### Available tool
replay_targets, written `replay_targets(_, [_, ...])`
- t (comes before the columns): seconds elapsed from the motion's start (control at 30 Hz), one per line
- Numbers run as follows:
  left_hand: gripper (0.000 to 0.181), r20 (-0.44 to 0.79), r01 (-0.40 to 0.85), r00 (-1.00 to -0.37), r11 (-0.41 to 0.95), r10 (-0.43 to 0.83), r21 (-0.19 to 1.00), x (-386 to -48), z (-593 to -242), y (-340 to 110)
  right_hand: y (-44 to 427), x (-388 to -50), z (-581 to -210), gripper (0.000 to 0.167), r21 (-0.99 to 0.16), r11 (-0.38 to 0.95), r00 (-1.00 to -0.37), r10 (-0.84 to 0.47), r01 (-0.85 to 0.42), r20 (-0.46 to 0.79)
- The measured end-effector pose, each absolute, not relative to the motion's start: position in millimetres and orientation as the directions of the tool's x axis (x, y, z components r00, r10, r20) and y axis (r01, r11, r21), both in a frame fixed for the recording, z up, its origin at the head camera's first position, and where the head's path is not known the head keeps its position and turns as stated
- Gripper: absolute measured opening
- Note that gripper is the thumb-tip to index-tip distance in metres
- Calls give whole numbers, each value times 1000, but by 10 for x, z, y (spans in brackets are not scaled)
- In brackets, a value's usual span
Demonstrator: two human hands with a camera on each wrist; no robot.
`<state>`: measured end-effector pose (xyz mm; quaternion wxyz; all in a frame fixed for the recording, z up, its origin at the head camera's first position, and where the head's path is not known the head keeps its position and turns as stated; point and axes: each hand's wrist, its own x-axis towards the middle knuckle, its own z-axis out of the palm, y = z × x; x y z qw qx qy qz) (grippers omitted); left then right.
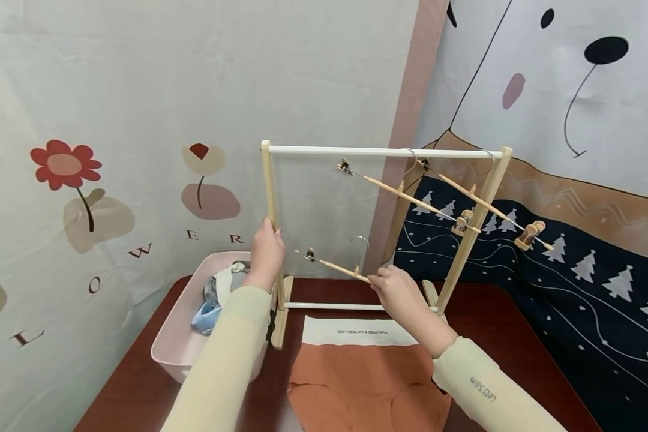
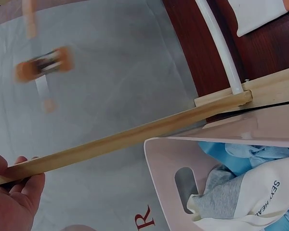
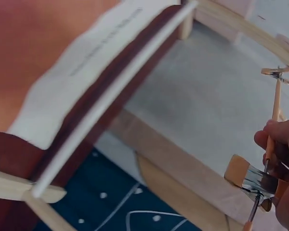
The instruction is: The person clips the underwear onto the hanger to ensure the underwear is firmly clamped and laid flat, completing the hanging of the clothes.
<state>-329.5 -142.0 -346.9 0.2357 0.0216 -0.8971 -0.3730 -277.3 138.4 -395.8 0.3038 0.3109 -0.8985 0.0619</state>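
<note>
- Left hand: fingers curled round the left post of the rack.
- Right hand: thumb and fingers pinching the rod of the held hanger.
- Held hanger is tilted, between the rack's two bars in head view, above the back edge of the table. Its hook points up, off the top bar.
- Head view shows one clip on it. Right wrist view adds the second clip, right by the fingers, hidden from the head by the hand.
- Hangers: 3. One in hand, plus the mid hanger and end hanger, both hooked on the top bar.
- Clips: 6 across the views, 2 per hanger; head view alone gives 5.
- Rack: 2 posts, 2 white bars. Top bar shows only in head view.
- Briefs: 1 pair, orange with white lettered waistband, flat on table in front of rack.
- Bin: 1, pink, left of rack. Left wrist view shows lettering on a grey-white garment inside, unreadable from the head. Garments in there: can't count, heaped.
</note>
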Motion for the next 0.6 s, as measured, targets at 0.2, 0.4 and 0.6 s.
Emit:
replay_targets(0.2, [19, 412, 136, -885, 725, -218, 675, -3311, -3473, -1426, 1457, -2757, -4242, 13, 151, 821, -649, -534, -550, 541])
replay_targets(0.4, [20, 407, 136, -888, 723, -215, 677, -3301, -3467, -1428, 1508, -2750, -4446, 16, 48, 888, -788, -430, -457, 440])
replay_targets(0.6, [18, 413, 132, -884, 729, -220, 672, -3300, -3472, -1430, 1560, -2788, -4648, 13, -15, 896, -826, -403, -444, 395])
